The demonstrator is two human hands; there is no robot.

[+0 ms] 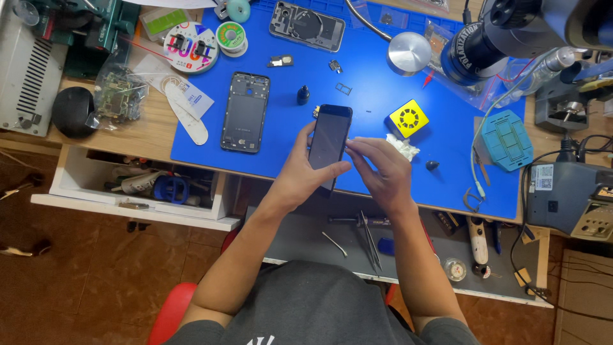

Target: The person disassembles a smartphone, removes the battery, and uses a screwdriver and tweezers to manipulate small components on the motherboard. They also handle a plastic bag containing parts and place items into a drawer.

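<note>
While the left hand [305, 171] grips a dark smartphone [329, 137] from its left edge, with the thumb across the lower part of the screen, the right hand [381, 171] touches the phone's right edge, its fingers [357, 145] pinched lightly against the side. The phone sits near the middle of the frame, just above the front part of a blue mat [383, 76] that covers the desk [150, 131]. To its left on the mat lies a dark phone frame [245, 112], well apart. A yellow square block [408, 118] rests just right of the phone, beside a crumpled white tissue [403, 148]. Another phone back [306, 25] lies at the upper middle. An open drawer [137, 191] with tools shows at the lower left.
</note>
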